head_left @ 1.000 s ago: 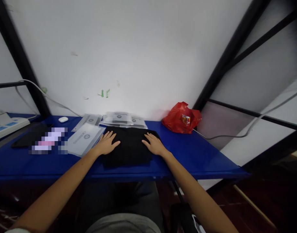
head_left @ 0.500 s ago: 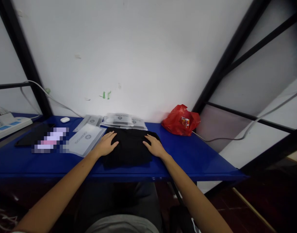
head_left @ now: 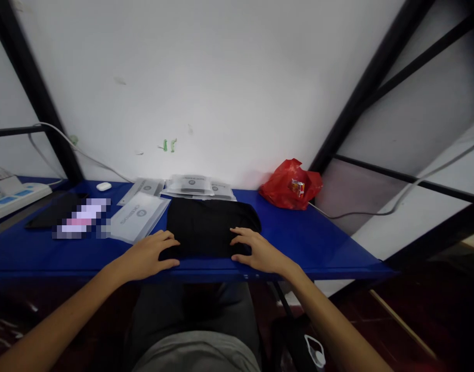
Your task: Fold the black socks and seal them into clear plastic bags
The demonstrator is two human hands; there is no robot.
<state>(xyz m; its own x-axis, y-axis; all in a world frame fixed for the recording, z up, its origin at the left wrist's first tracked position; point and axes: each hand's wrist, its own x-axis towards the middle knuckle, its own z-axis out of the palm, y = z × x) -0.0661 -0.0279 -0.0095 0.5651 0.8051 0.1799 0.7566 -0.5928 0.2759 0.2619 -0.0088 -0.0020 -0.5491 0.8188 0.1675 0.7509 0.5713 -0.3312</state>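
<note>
A folded piece of black cloth (head_left: 208,225) lies on the blue tabletop (head_left: 299,248) in front of me. My left hand (head_left: 154,253) rests at its near left corner, fingertips on the cloth and thumb apart from them at the front edge. At the near right corner, my right hand (head_left: 258,250) touches the cloth in the same way, with its fingers spread. Neither hand visibly grips it. Just left of the cloth is a frosted plastic bag (head_left: 138,217) with printed lettering. Behind it lie more such bags (head_left: 190,185), several in all.
A red plastic bag (head_left: 289,186) sits at the back right by the wall. On the left are a white earbud case (head_left: 104,186), a pixelated phone-like object (head_left: 84,219), a dark flat object (head_left: 51,211) and a power strip (head_left: 22,199). A cable (head_left: 376,214) crosses the right side.
Both hands have slid from the sides of the black cloth toward me, down to its near corners. The cloth now looks flatter and smoother, its near edge straighter.
</note>
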